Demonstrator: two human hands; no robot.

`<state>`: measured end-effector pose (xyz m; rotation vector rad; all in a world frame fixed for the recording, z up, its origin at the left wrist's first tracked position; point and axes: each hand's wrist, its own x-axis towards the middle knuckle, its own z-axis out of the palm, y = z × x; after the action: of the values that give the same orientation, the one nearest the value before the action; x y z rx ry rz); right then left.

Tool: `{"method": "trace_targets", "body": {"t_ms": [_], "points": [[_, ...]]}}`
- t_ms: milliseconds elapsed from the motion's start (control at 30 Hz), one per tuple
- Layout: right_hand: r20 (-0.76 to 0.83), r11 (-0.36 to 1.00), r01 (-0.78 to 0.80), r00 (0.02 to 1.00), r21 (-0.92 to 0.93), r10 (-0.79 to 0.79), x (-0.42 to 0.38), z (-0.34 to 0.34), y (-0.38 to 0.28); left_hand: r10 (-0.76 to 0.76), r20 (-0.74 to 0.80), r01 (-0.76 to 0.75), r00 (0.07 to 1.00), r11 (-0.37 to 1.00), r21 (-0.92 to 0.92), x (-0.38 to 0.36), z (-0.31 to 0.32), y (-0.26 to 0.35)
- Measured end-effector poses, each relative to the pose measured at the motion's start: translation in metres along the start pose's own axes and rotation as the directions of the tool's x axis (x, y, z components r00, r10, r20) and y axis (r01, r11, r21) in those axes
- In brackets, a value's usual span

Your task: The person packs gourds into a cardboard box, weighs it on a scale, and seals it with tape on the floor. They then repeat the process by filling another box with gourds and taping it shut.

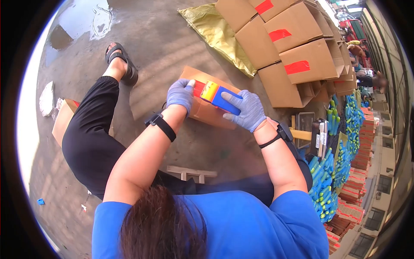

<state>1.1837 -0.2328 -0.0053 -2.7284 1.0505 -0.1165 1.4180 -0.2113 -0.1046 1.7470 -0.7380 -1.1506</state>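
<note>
My right hand (246, 108), in a grey-blue glove, is wrapped around a blue and yellow tape dispenser (224, 98). Red tape (199, 88) runs from its yellow end toward my left hand (181, 96), gloved the same way. The left fingers are curled in, with the thumb at the tape's end; what lies under them is partly hidden. Beneath both hands is a brown cardboard carton (211, 117), in front of my body.
Open cartons (297, 60) with red tape strips are stacked ahead to the right, beside a yellow woven sack (220, 36). Many green vegetables in blue wrapping (323, 185) lie at right. A wooden stool piece (192, 172) is near my legs; another carton (64, 121) stands left.
</note>
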Motion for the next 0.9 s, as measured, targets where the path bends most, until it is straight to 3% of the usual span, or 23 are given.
{"method": "trace_targets", "body": {"t_ms": [133,267,300,400,467,533,600,667,800,900], "points": [[0.119,0.989,-0.057,0.99,-0.136,0.074,0.021,-0.022,-0.022,0.029,-0.211,0.006,0.977,0.986,0.166,0.064,-0.073,-0.022],[0.182,0.971,-0.192,0.959,-0.141,0.216,0.032,-0.012,-0.023,0.021,-0.164,0.02,0.986,0.969,0.245,0.096,-0.078,-0.042],[0.187,0.957,-0.241,0.945,-0.159,0.269,0.034,-0.006,-0.021,-0.02,-0.171,0.054,0.985,0.979,0.195,0.106,-0.07,-0.055],[0.18,0.97,-0.209,0.956,-0.126,0.23,0.038,0.004,-0.021,-0.139,-0.225,0.167,0.964,0.98,0.111,0.114,-0.054,-0.08],[0.202,0.971,-0.208,0.952,-0.121,0.23,0.042,0.006,-0.02,-0.288,-0.191,0.27,0.938,0.956,-0.118,0.113,-0.052,-0.089],[0.213,0.976,-0.19,0.955,-0.105,0.208,0.044,0.004,-0.023,-0.251,-0.217,0.229,0.943,0.966,-0.122,0.109,-0.052,-0.09],[0.25,0.975,-0.191,0.944,-0.117,0.215,0.052,-0.001,-0.027,-0.246,-0.33,0.147,0.911,0.944,-0.297,0.104,-0.052,-0.083],[0.272,0.974,-0.187,0.938,-0.13,0.217,0.06,-0.002,-0.032,-0.233,-0.356,0.129,0.905,0.948,-0.291,0.102,-0.052,-0.08],[0.286,0.957,-0.153,0.932,-0.246,0.222,0.067,0.004,-0.036,-0.225,-0.314,0.129,0.922,0.945,-0.3,0.12,-0.031,-0.14],[0.319,0.95,-0.166,0.915,-0.263,0.248,0.07,0.004,-0.038,-0.292,-0.181,0.264,0.939,0.951,-0.161,0.123,-0.014,-0.164]]}}
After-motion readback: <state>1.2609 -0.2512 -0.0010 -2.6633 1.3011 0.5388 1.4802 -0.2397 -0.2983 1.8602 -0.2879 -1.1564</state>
